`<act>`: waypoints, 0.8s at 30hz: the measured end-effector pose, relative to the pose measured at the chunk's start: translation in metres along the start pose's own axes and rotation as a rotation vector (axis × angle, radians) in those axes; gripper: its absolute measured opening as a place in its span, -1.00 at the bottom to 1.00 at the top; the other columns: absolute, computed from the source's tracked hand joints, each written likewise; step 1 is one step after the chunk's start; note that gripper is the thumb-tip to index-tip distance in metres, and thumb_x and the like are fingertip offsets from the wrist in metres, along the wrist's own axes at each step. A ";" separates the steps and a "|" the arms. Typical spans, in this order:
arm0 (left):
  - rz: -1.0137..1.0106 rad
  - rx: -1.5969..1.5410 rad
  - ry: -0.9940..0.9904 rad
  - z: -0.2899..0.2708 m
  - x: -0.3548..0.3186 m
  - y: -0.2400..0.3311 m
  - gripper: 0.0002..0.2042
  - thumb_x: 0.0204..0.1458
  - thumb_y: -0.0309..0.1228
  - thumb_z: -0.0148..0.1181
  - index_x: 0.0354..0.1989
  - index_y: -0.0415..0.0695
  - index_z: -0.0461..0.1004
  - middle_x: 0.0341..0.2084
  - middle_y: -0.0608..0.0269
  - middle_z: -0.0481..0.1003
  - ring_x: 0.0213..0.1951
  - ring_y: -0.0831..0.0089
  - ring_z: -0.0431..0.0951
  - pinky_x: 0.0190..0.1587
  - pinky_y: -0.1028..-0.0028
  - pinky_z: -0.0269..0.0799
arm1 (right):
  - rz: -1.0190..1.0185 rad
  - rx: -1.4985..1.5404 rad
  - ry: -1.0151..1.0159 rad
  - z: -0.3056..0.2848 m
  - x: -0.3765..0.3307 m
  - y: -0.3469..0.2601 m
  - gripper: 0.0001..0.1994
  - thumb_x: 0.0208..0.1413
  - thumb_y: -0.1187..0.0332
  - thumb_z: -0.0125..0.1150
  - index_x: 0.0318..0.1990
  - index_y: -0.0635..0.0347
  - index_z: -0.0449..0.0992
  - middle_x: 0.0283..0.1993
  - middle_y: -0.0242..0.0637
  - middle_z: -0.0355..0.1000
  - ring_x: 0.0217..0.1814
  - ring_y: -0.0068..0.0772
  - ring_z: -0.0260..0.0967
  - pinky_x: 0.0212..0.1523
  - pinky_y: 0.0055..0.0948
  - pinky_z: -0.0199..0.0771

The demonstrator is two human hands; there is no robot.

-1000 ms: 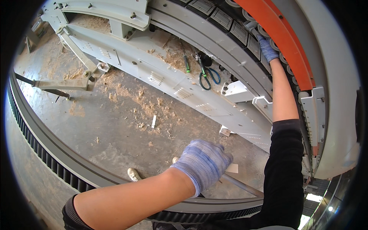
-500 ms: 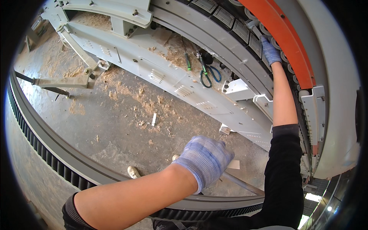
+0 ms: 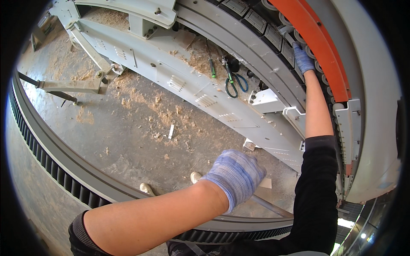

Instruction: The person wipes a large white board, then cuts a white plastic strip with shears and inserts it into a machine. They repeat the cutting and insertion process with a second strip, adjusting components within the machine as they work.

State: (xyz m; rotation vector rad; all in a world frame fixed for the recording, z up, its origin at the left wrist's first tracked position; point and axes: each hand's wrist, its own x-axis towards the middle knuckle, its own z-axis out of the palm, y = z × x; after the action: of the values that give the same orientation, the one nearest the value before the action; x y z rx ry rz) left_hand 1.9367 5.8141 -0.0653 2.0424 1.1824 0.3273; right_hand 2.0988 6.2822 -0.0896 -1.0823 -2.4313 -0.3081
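My right hand (image 3: 303,59), in a blue-and-white knitted glove, reaches far up to a row of black chain pads (image 3: 273,36). It lies between them and the rollers (image 3: 298,36) under an orange guard (image 3: 314,38). Its fingers look bent round a narrow grey piece (image 3: 289,38), whose kind I cannot make out. Lower down, over the floor, my left hand (image 3: 239,177) wears the same sort of glove and is closed in a fist, back side up. A pale flat piece (image 3: 266,183) shows just past its knuckles; the glove hides whether it is held.
On the machine's ledge, amid wood shavings (image 3: 198,59), lie green-and-black pliers (image 3: 232,81) and a green-handled screwdriver (image 3: 212,68). White brackets (image 3: 269,101) stick out below the track. A curved grey rail (image 3: 47,145) with black ribs runs round the left and front. Shavings litter the floor.
My left hand has shifted slightly right, and the pale piece at its knuckles has shifted with it. My right hand stays at nearly the same place by the rollers.
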 end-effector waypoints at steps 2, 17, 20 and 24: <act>0.011 0.007 0.005 0.000 0.000 0.000 -0.78 0.04 -0.32 0.12 -0.16 -0.07 0.50 -0.31 0.11 0.50 -0.19 0.20 0.58 -0.20 0.27 0.51 | -0.038 0.066 0.001 0.001 0.001 -0.001 -0.39 0.18 -0.04 -0.02 0.26 0.20 0.24 0.39 -0.14 0.09 0.45 -0.11 -0.08 0.41 -0.23 -0.14; 0.024 0.008 0.021 0.006 0.002 -0.002 -0.78 0.01 -0.33 0.14 -0.17 -0.09 0.50 -0.33 0.09 0.49 -0.24 0.18 0.58 -0.25 0.25 0.51 | 0.024 0.147 -0.098 0.003 0.010 -0.012 -0.34 0.16 -0.05 0.03 0.31 0.15 0.16 0.42 -0.15 0.03 0.48 -0.11 -0.16 0.43 -0.21 -0.21; 0.014 -0.001 0.012 0.005 0.002 -0.002 -0.78 0.00 -0.34 0.14 -0.18 -0.10 0.49 -0.35 0.09 0.49 -0.25 0.18 0.58 -0.25 0.25 0.51 | -0.020 0.169 -0.017 0.002 0.011 -0.022 -0.32 0.14 -0.08 0.04 0.33 0.12 0.14 0.43 -0.18 0.00 0.49 -0.12 -0.19 0.44 -0.21 -0.24; 0.016 -0.004 0.008 0.004 0.003 -0.002 -0.77 -0.02 -0.33 0.17 -0.19 -0.10 0.49 -0.36 0.10 0.49 -0.24 0.18 0.57 -0.24 0.25 0.51 | 0.001 0.181 -0.009 0.001 0.009 -0.028 -0.29 0.13 -0.11 0.05 0.33 0.10 0.14 0.45 -0.21 -0.03 0.50 -0.15 -0.21 0.44 -0.22 -0.26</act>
State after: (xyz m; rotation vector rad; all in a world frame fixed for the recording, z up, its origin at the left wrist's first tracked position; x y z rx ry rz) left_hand 1.9389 5.8153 -0.0694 2.0501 1.1696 0.3454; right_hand 2.0721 6.2702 -0.0864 -1.0081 -2.4127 -0.0809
